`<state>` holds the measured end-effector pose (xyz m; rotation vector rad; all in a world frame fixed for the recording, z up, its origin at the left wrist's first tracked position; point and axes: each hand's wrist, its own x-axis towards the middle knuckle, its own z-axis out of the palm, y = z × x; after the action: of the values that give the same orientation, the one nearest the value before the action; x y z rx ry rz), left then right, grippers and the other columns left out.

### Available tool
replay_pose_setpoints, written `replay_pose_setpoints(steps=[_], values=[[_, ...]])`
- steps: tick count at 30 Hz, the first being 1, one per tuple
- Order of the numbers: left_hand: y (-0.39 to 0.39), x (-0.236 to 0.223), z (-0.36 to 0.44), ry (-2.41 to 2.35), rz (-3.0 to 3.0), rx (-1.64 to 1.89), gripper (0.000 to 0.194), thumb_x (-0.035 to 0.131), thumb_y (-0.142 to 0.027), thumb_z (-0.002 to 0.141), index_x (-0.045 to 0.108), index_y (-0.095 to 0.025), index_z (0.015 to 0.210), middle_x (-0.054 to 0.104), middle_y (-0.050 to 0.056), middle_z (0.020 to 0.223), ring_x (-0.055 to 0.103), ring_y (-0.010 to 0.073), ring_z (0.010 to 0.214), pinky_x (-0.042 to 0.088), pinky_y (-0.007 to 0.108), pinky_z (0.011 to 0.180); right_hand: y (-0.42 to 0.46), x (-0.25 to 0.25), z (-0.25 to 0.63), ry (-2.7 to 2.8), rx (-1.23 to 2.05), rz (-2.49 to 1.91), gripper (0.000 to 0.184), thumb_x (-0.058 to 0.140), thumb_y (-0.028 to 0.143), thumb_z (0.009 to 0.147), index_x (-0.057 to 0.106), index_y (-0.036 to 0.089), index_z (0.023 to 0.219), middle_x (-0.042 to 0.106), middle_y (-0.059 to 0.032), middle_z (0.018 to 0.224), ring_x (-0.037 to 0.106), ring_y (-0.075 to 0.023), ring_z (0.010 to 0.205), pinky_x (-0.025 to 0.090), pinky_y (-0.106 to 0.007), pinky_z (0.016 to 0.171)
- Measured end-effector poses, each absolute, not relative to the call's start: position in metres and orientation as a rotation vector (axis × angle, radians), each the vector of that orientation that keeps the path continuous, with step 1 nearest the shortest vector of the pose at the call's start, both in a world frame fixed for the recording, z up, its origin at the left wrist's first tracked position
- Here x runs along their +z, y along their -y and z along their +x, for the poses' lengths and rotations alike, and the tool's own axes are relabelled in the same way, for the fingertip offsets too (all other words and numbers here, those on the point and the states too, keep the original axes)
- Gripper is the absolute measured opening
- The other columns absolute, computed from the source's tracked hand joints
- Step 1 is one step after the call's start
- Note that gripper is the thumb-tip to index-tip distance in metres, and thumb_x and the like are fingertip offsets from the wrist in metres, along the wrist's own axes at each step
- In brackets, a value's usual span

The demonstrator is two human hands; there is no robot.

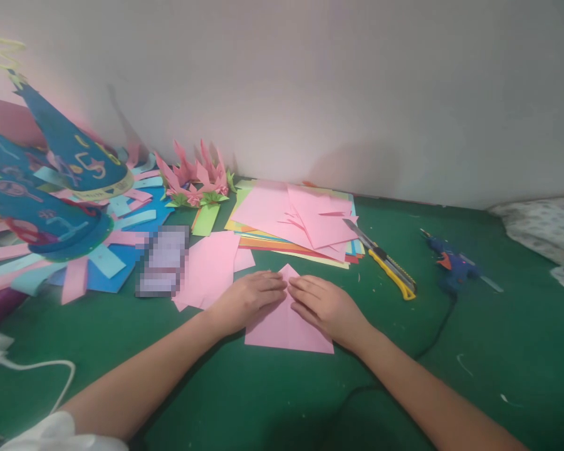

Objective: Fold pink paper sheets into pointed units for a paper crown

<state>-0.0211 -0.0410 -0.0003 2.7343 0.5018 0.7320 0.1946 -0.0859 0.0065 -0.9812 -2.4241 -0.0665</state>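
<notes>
A sheet of pink paper (289, 332) lies on the green table, its top corners folded in to a point with a crease down the middle. My left hand (249, 299) rests flat on the upper left fold, fingers stretched toward the centre line. From the other side, my right hand (326, 304) presses the upper right fold with its fingers laid out flat. The fingertips of both hands nearly meet just below the point. Left of my left hand lie more pink sheets (210, 266).
Behind my hands is a stack of coloured paper (258, 210). To the right lie a yellow utility knife (388, 266) with its blade out and a blue glue gun (455, 266) with a cord. A pink paper crown (197, 178), blurred-out phone (164, 260) and blue cone hats (75, 147) stand left.
</notes>
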Motion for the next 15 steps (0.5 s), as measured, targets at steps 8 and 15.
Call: replay_pose_setpoints(steps=[8,15], values=[[0.0391,-0.0022,-0.0215,-0.522,2.809,0.701,0.022,0.044,-0.016,0.094,0.065,-0.016,0.1,0.065,0.008,0.112,0.058,0.0174,0.108,0.043,0.039,0.102,0.0859,0.0054,0.195,2.419,-0.107,-0.958,0.022,0.048,0.02,0.091,0.065,0.01,0.102,0.069,-0.0122,0.103,0.063,-0.0213,0.097,0.054,-0.038,0.089],[0.039,0.0012,-0.0219,-0.536,2.866,0.661,0.022,0.044,-0.016,0.093,0.065,-0.018,0.099,0.065,0.007,0.108,0.058,0.0161,0.106,0.041,0.04,0.103,0.0863,0.0065,0.194,2.423,-0.115,-0.962,0.023,0.049,0.019,0.091,0.066,0.008,0.101,0.069,-0.0131,0.103,0.062,-0.0214,0.097,0.053,-0.037,0.09]])
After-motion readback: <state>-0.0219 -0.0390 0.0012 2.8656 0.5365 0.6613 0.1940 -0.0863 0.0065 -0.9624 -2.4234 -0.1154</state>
